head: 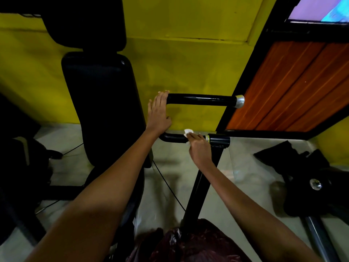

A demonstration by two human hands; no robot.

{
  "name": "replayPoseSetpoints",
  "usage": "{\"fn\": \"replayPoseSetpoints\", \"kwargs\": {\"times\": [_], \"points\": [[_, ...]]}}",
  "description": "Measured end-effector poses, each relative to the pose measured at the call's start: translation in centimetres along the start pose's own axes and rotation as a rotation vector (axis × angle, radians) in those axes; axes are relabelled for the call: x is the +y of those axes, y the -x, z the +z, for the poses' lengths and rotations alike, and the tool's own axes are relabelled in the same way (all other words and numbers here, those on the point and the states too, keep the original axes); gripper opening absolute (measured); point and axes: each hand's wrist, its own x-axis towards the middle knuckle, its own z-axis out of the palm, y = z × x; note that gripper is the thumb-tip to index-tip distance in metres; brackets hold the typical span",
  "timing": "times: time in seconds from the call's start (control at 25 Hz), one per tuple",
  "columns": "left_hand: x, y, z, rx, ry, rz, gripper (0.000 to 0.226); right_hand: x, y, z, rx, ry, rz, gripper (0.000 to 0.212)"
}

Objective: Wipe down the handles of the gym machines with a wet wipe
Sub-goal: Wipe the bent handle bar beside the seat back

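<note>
A black U-shaped machine handle has an upper bar point(200, 99) with a silver end cap and a lower bar point(173, 138) joined to a black post. My left hand point(158, 112) lies with straight fingers over the handle's bend, fingertips on the upper bar's left end. My right hand point(198, 147) grips the lower bar with a white wet wipe point(188, 131) wrapped under its fingers; a bit of wipe sticks out above the bar.
A black padded backrest point(102, 106) stands left of the handle. A yellow wall point(188, 63) is behind, an orange-panelled door point(294, 86) at right. Dark cloth and a weight plate point(311, 182) lie on the floor at right. Cables cross the floor.
</note>
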Motion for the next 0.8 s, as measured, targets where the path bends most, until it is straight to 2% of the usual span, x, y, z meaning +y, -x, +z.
{"fn": "replayPoseSetpoints", "kwargs": {"times": [0.08, 0.2, 0.28, 0.4, 0.48, 0.6, 0.8], "points": [[0.0, 0.0, 0.2, 0.008, -0.033, 0.008, 0.085, -2.5, -0.4, 0.7, -0.007, -0.079, 0.039, 0.055], [-0.2, -0.1, 0.3, 0.008, -0.164, 0.029, 0.077, -6.8, -1.1, 2.1, -0.124, -0.22, -0.029, 0.053], [-0.2, -0.1, 0.4, 0.011, -0.229, 0.027, 0.073, -5.8, -1.5, 2.6, -0.158, -0.208, -0.143, 0.051], [-0.1, 0.0, 0.3, 0.009, -0.249, 0.028, 0.073, -1.4, -0.8, 2.2, -0.142, -0.048, -0.411, 0.047], [-0.2, 0.0, 0.2, -0.006, -0.257, 0.03, 0.073, 0.5, -0.4, 1.3, -0.127, 0.024, -0.505, 0.047], [-0.1, -0.1, 0.4, -0.005, -0.242, 0.019, 0.074, -0.7, -0.8, 1.1, -0.138, 0.065, -0.535, 0.046], [-0.1, 0.0, 0.6, 0.012, -0.223, 0.011, 0.075, -3.1, -1.7, 1.4, -0.202, -0.024, -0.53, 0.044]]}}
